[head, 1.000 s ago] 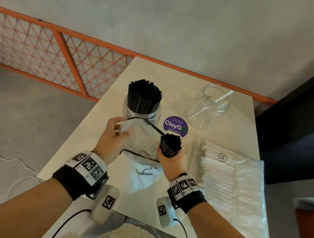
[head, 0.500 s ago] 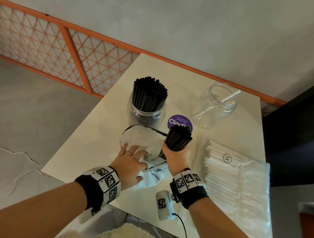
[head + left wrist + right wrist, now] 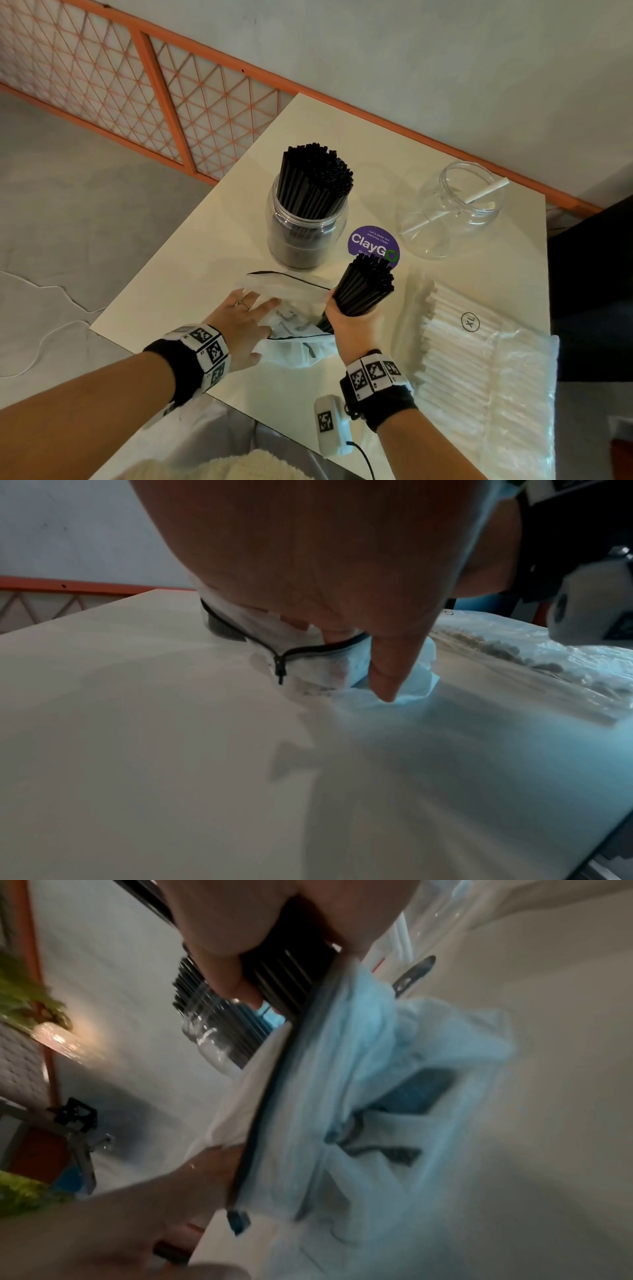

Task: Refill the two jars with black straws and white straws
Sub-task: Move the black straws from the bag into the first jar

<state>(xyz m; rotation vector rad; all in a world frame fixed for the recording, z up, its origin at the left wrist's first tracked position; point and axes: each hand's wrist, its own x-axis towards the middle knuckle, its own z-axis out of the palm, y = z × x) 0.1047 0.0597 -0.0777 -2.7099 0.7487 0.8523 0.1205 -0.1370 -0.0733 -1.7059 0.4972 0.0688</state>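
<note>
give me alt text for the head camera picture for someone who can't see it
A person's right hand grips a bundle of black straws over a white zip bag that the left hand presses flat on a cream table. Behind stand a jar of black straws and a nearly empty jar; packed white straws lie at right.

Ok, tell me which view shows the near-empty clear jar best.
The head view: the clear round plastic jar stands whole, holding one or two white straws. The right wrist view catches only a blurred clear edge; the left wrist view shows none.
</note>
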